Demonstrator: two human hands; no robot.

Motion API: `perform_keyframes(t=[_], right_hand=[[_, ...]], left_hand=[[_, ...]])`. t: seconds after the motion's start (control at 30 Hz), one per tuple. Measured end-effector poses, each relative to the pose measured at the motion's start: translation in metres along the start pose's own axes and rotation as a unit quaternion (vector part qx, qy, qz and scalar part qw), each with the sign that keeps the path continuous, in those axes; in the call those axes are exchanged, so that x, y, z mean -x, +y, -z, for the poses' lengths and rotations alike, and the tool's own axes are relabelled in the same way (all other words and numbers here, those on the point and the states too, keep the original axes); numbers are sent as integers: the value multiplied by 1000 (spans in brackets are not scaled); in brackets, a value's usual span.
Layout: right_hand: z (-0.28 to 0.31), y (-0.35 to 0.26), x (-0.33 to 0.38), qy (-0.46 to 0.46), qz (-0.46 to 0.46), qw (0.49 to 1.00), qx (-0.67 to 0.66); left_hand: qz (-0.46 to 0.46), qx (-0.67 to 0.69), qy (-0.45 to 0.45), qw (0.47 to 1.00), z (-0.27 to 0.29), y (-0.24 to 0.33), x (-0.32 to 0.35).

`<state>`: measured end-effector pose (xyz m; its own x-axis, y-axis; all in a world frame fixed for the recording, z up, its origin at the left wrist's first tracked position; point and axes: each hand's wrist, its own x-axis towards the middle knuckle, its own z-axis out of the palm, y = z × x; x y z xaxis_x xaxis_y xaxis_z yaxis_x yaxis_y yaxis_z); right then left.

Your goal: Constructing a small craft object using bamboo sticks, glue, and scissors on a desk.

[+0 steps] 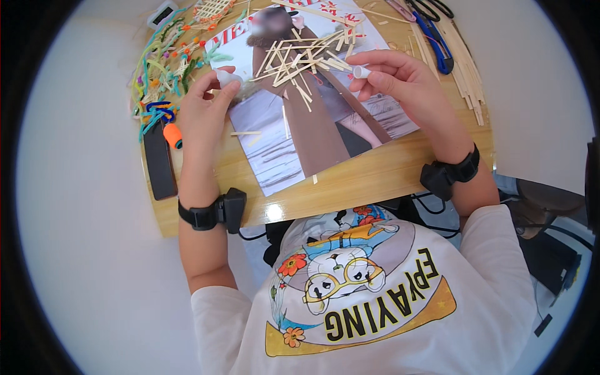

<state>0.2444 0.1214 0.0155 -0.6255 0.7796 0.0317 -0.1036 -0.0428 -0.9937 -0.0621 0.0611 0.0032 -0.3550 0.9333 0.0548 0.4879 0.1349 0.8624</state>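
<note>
My left hand point(203, 106) pinches a small whitish bottle point(229, 79) at the left edge of a magazine page point(269, 156). Between the fingertips of my right hand point(406, 81) is a small white cap point(361, 72), apart from the bottle. A loose heap of thin, pale wooden sticks point(303, 59) lies crisscrossed on the page between my hands. Both wrists wear black bands with a boxy unit.
Colourful pipe cleaners point(153, 81), an orange spool point(173, 135) and a black phone point(160, 165) lie along the left of the wooden table point(400, 172). At the right are a blue cutter knife point(440, 53), scissors point(431, 11) and long wooden strips point(467, 81).
</note>
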Motion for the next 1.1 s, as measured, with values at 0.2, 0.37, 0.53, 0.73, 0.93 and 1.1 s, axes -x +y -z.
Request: perform_keyframes(t=[0.2,0.37,0.53,0.73,0.93,1.1], right_hand=[[3,0,3,-20,-3,1000,23],[1,0,4,-5,-21,1000,12],[-1,3,3,-26,-44,998,-24],[-2,2,2,-33,-37,999,-7],[0,1,0,-34,-40,999,-3],[0,3,-1,-34,-35,999,-6]], left_hand=[[-27,-28,-30,999,-3,-5,-28],[3,-28,-59,998,-4,-20,-31],[8,3,-45,999,-3,-19,-27],[-6,45,-56,997,-7,-12,-27],[-20,21,-65,997,-5,-12,-28],[-21,17,-60,998,-4,-10,-23]])
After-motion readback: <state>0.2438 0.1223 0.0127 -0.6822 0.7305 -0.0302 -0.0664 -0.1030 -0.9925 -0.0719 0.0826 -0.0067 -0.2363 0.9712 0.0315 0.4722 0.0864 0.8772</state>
